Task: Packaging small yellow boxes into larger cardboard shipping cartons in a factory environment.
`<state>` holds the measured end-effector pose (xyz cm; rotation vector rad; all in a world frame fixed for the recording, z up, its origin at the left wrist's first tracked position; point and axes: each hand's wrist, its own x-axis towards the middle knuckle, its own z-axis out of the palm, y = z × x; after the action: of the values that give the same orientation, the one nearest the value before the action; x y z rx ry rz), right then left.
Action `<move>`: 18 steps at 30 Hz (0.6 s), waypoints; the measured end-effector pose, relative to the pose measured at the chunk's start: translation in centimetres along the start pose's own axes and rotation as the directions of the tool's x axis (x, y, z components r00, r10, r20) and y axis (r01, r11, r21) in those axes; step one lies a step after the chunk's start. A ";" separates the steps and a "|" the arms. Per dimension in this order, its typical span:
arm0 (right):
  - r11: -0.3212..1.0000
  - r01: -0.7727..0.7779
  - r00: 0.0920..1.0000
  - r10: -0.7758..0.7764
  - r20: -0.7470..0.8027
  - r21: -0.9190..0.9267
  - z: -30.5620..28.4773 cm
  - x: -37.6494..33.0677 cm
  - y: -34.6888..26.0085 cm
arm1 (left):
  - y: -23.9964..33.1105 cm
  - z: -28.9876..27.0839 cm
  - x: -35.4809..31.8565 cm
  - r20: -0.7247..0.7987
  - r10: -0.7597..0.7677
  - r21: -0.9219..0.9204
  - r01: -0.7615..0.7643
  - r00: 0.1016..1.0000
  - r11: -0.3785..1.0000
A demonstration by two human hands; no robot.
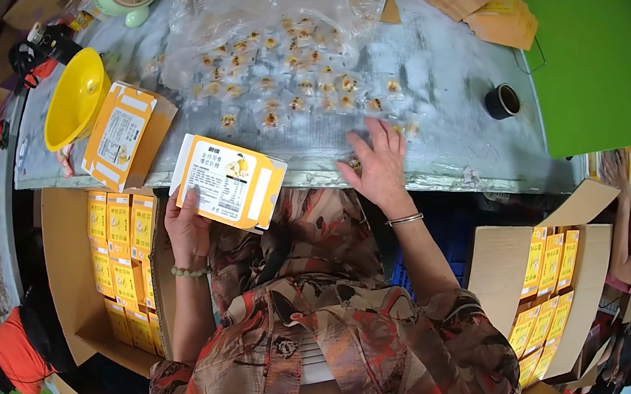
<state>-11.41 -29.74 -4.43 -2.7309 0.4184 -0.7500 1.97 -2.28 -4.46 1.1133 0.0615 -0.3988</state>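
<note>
My left hand (188,230) is closed on the lower edge of a yellow-and-white carton (243,168), holding it tilted at the table's front edge with its printed panel up. My right hand (380,170) rests at the table edge, its fingers spread and holding nothing that I can see. Between its thumb and forefinger a small wrapped piece (354,161) lies partly hidden on the table. Beyond my hands, several small clear-wrapped pieces with yellow-brown contents (299,75) are scattered. A large clear plastic bag (219,17) lies behind them.
Another carton (121,135) stands left, beside a yellow bowl (73,97). A dark cup (502,102) stands right, near a green surface (619,70). Flat cartons (506,21) lie at the back. Boxes of packed cartons (58,243) (500,261) flank me; another person's arm (623,230) shows far right.
</note>
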 end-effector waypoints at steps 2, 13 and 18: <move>0.984 0.007 1.000 -0.008 -0.006 -0.179 -1.3 0.3 -0.2 | 0.2 0.6 -0.2 -0.001 -0.006 0.004 0.006 1.000 1.000; 0.974 -0.134 0.987 0.147 0.061 -0.181 -3.4 -2.8 7.1 | -0.2 5.3 -0.5 0.118 -0.084 -0.072 0.093 0.989 0.993; 0.991 -0.131 0.983 0.130 0.129 0.001 -8.1 -3.9 10.0 | -2.2 10.1 -0.1 0.214 -0.183 -0.045 0.197 0.959 0.979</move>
<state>-20.96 -39.04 -2.86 -2.6926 0.5568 -0.5372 -0.40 -11.98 -1.79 0.9978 -0.0038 -0.6805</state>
